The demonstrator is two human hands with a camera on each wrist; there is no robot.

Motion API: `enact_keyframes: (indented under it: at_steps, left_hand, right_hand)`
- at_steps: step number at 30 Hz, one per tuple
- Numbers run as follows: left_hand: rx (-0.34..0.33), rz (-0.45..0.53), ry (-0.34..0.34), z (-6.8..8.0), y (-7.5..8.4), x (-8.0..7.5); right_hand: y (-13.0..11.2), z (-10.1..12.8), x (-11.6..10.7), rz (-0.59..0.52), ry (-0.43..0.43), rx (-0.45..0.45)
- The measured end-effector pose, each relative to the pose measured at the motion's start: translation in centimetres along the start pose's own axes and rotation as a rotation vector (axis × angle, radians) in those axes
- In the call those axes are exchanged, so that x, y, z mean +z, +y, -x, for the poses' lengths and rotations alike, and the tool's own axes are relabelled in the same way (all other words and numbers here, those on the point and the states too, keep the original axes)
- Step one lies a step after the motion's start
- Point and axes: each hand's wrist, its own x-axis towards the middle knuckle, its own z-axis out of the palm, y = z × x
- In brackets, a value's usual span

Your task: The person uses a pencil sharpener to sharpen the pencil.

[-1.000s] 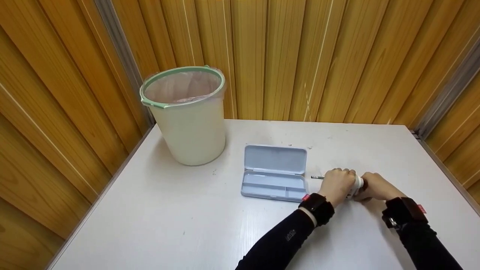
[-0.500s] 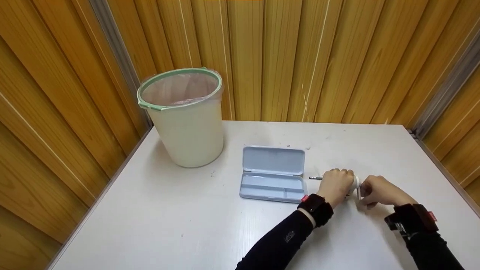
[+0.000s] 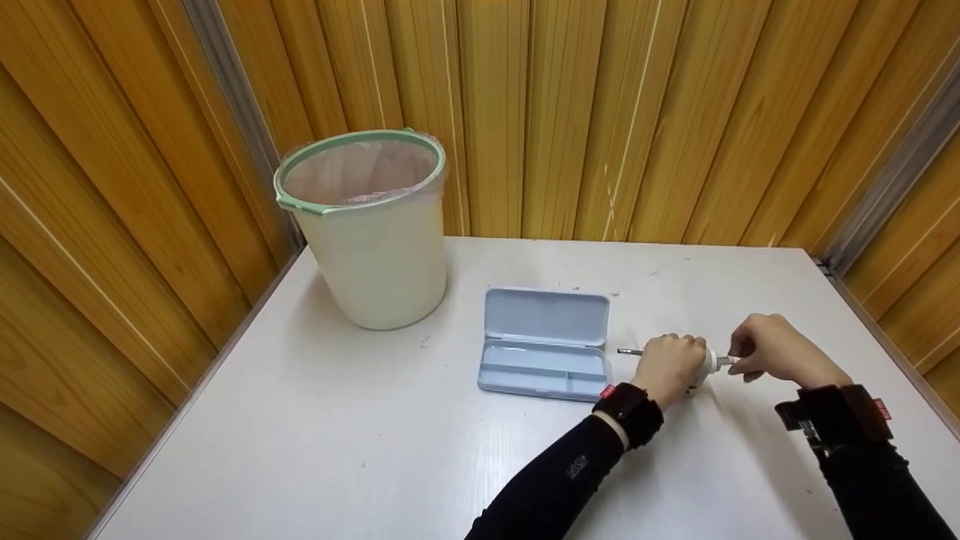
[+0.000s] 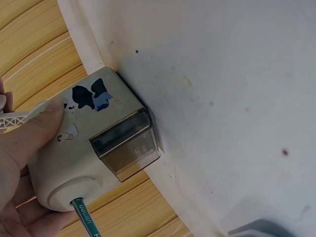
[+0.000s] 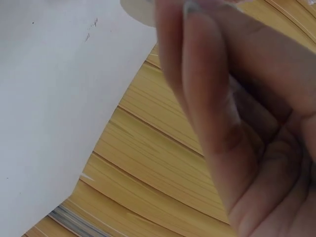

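My left hand (image 3: 670, 367) grips a white hand-crank pencil sharpener (image 4: 103, 123) on the right part of the table. Dark cat-like stickers and a smoky clear shavings drawer (image 4: 136, 153) show on it in the left wrist view. A dark green pencil (image 4: 85, 217) sticks out of its front hole, toward the pencil case. With fingertips, my right hand (image 3: 784, 349) pinches the end of the white crank handle (image 3: 726, 361) on the sharpener's other side. In the right wrist view the curled fingers (image 5: 207, 84) fill much of the frame, and their grip on the handle is unclear.
A light blue pencil case (image 3: 547, 316) lies with its lid raised and divided tray showing, just left of the pencil. A cream waste bin (image 3: 379, 270) with a green rim and a liner stands at the back left. Wood-patterned walls (image 3: 562, 120) enclose the white table (image 3: 300, 450).
My right hand has moved up and outward as the crank turns, passing through a low position half a second ago. The left hand, sharpener and pencil stay nearly in place.
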Motion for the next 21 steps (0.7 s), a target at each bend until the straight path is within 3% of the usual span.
enact_keyframes:
  at_steps: [13, 21]
  left_hand:
    - [0.02, 0.015, 0.012, 0.2, -0.3, 0.0]
    - [0.023, 0.043, 0.008, 0.1, -0.1, 0.2]
  right_hand:
    - [-0.4, -0.7, 0.1, 0.114, 0.099, -0.027]
    - [0.3, -1.3, 0.6, 0.139, 0.207, -0.009]
